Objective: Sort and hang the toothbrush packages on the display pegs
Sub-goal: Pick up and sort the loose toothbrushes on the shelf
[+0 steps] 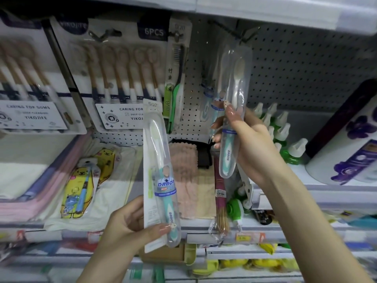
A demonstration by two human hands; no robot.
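My left hand grips the lower end of a clear blister toothbrush package with a teal handle, held upright in front of the shelf. Higher up, my right hand holds a second teal toothbrush package, its top at a black peg on the grey pegboard. Behind it another blue toothbrush pack hangs. A green BOB toothbrush pack hangs on the peg to the left, beside large six-piece toothbrush packs.
Folded towels and yellow cartoon toothbrush packs lie on the shelf below. Incense sticks and green bottles stand to the right, with a purple-flowered white container at far right. A shelf board runs overhead.
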